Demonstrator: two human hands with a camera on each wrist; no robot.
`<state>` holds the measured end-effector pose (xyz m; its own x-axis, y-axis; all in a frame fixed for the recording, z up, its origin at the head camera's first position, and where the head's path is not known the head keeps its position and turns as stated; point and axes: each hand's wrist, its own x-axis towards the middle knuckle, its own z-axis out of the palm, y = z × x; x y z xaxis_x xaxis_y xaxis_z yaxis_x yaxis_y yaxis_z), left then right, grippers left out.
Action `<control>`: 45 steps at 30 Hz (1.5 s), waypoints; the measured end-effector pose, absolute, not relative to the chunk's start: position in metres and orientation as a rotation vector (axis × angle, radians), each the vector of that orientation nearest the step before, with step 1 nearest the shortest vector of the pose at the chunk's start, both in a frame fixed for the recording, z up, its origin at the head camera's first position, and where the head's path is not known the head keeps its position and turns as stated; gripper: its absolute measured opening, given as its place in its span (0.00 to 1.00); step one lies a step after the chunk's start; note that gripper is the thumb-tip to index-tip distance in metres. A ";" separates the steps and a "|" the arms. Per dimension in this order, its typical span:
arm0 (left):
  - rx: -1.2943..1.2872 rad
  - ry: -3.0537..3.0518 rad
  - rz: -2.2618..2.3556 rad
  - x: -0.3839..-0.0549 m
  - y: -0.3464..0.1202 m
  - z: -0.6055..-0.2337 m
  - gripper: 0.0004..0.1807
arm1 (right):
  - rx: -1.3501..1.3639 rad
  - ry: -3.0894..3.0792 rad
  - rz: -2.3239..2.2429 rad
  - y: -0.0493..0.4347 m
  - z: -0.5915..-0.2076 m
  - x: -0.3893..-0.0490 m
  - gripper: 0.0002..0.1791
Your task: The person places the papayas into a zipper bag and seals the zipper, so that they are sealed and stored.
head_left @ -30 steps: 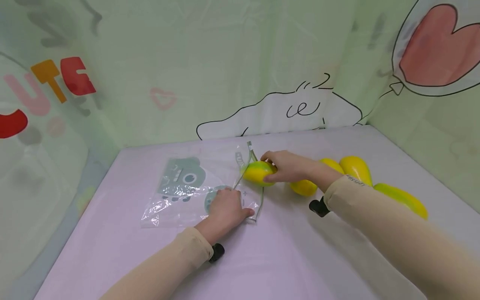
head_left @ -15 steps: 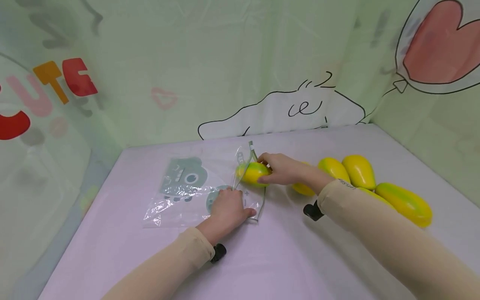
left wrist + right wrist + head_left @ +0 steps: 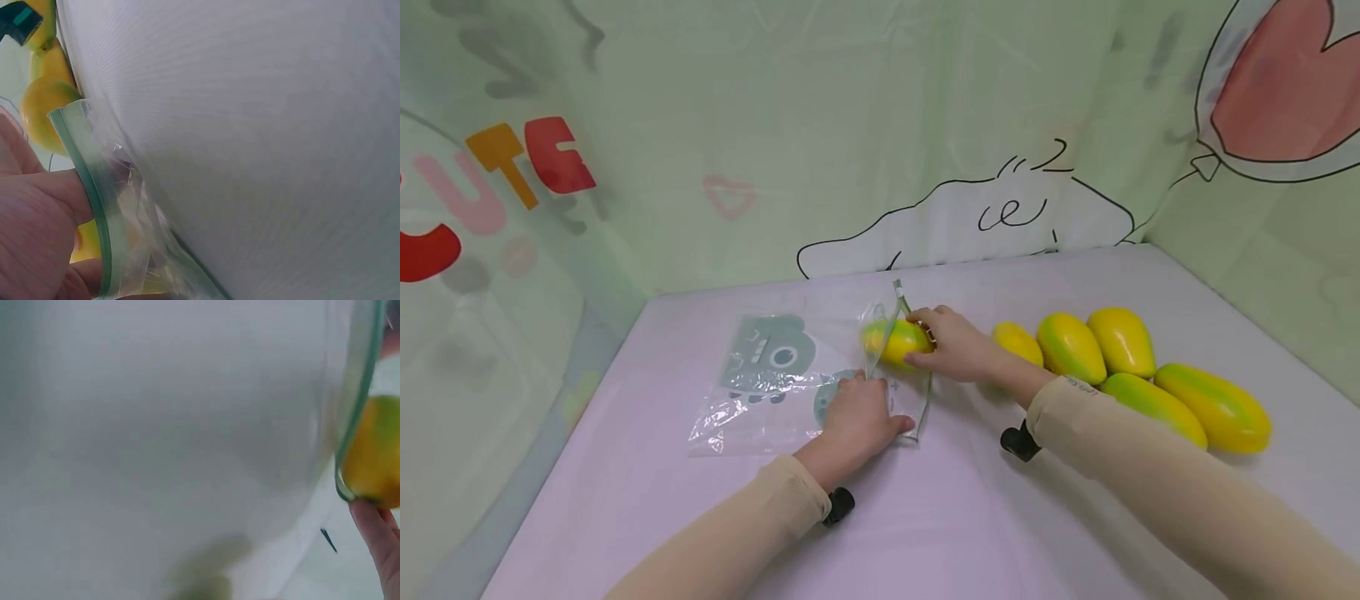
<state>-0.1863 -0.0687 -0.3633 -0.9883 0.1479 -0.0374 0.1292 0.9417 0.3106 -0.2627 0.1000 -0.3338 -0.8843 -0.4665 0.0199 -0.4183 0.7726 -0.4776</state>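
A clear zip bag [image 3: 741,437] with a green monster print lies flat, its mouth facing right and propped open. My left hand [image 3: 859,421] holds the lower rim of that mouth. In the left wrist view the green zip strip [image 3: 95,187] runs against the thumb. My right hand [image 3: 955,343] grips a yellow-green mango [image 3: 901,343] by its right end, fingertips above and thumb below. Most of the mango is inside the bag's mouth, seen through the plastic. The right wrist view shows the mango's end [image 3: 378,456] just past the bag's green rim.
To the right of my right hand several yellow-green fruits sit grouped: a small one [image 3: 1017,343], rounded ones [image 3: 1120,340] and longer ones [image 3: 1213,408]. A printed curtain [image 3: 715,125] stands behind the pale lilac tabletop [image 3: 925,517].
My right hand has moved left, carrying the mango farther into the bag's mouth. The left hand stays at the rim. More of the fruits at right now show beside the right forearm.
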 end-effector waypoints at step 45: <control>0.240 3.044 0.578 -0.185 -0.069 -0.367 0.31 | -0.439 2.393 -1.300 0.082 -0.345 -0.266 0.31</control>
<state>-0.1853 -0.0685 -0.3667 -0.9875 0.1579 -0.0047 0.1451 0.9188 0.3672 -0.2658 0.0816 -0.3455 -0.8787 -0.4422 -0.1798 -0.0899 0.5232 -0.8475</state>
